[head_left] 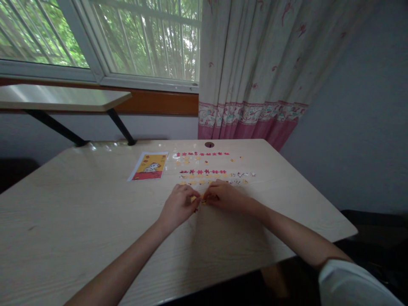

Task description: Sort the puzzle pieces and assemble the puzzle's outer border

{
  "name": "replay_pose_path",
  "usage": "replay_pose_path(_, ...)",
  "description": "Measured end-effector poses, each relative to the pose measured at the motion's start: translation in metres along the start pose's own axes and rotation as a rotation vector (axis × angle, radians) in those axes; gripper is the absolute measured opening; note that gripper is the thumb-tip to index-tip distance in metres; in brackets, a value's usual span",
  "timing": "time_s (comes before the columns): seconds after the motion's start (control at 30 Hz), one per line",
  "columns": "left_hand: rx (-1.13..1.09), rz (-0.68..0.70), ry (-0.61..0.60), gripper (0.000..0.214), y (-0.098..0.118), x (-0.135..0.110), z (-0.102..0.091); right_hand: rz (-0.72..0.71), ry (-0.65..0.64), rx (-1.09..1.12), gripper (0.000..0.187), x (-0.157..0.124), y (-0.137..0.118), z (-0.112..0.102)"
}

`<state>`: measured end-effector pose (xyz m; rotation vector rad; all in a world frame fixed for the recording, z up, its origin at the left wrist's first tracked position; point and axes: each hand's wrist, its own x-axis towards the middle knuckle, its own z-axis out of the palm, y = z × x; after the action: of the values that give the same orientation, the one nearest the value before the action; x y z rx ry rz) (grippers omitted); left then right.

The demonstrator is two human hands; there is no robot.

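Both hands meet at the middle of a pale wooden table (79,221). My left hand (178,206) and my right hand (223,195) have their fingers curled and pinched around small yellow and red jigsaw pieces (199,198) held between them. Just beyond the hands lie rows of loose puzzle pieces (204,172), red, yellow and a few white ones, spread out in lines. A small reference picture card (149,165), yellow with a red base and a white figure, lies flat to the left of the rows.
A round cable hole (209,144) sits at the table's far edge. A shelf on black brackets (63,100) hangs under the window at left. A flowered curtain with a pink hem (251,85) hangs behind. The table's right edge drops off near a grey wall.
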<state>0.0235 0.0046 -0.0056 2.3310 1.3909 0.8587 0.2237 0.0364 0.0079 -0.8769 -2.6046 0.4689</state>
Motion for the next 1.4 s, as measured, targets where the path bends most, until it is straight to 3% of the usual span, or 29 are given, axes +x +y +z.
replay_pose_path(0.23,0.005,0.032,-0.032,0.011,0.004,0.0,0.0,0.098,-0.01,0.131,0.009,0.0,0.0,0.002)
replay_pose_path(0.43,-0.17,0.009,0.062,0.017,0.009,0.003,-0.004,0.162,0.17,0.249,0.005,-0.001,-0.008,-0.003)
replay_pose_path(0.6,-0.385,-0.162,0.121,0.025,0.003,0.005,0.003,0.054,0.308,0.166,0.013,-0.001,-0.007,-0.004)
replay_pose_path(0.73,-0.488,-0.205,0.104,0.028,-0.003,0.006,0.005,-0.048,0.344,0.012,0.016,-0.003,-0.004,-0.004)
replay_pose_path(0.87,-0.303,-0.096,0.091,0.022,-0.007,0.005,-0.008,-0.009,0.381,-0.115,0.022,-0.005,0.002,-0.016)
replay_pose_path(1.0,-0.042,0.121,-0.083,0.022,-0.011,0.001,-0.017,0.011,0.531,-0.12,0.023,-0.006,0.011,-0.038)
replay_pose_path(1.1,0.032,0.195,-0.177,0.028,-0.013,-0.001,-0.016,-0.007,0.595,-0.078,0.021,-0.01,0.015,-0.048)
replay_pose_path(1.2,0.066,0.203,-0.17,0.03,-0.017,0.0,-0.014,-0.023,0.517,-0.022,0.02,-0.019,0.018,-0.044)
replay_pose_path(1.4,0.088,0.182,-0.136,0.029,-0.022,0.001,-0.016,0.039,0.226,0.037,0.017,-0.048,0.017,-0.013)
